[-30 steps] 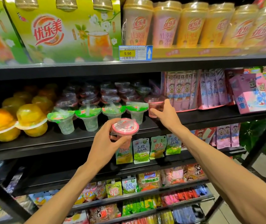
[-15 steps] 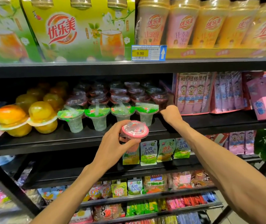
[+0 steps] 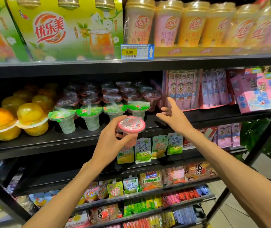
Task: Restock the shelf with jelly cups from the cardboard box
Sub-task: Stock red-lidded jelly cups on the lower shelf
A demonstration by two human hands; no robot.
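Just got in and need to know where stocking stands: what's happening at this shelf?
A person is restocking jelly cups. The left hand grips a pink-lidded jelly cup in front of the middle shelf. The right hand, open and empty, hovers by the dark-lidded cups behind the green-lidded row.

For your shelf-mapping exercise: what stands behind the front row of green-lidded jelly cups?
Behind the green-lidded clear plastic jelly cups stand rows of dark red-lidded jelly cups; the rearmost are lost in shadow.

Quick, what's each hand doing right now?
Left hand: holding a pink-lidded clear plastic jelly cup.
Right hand: open, fingers spread, holding nothing.
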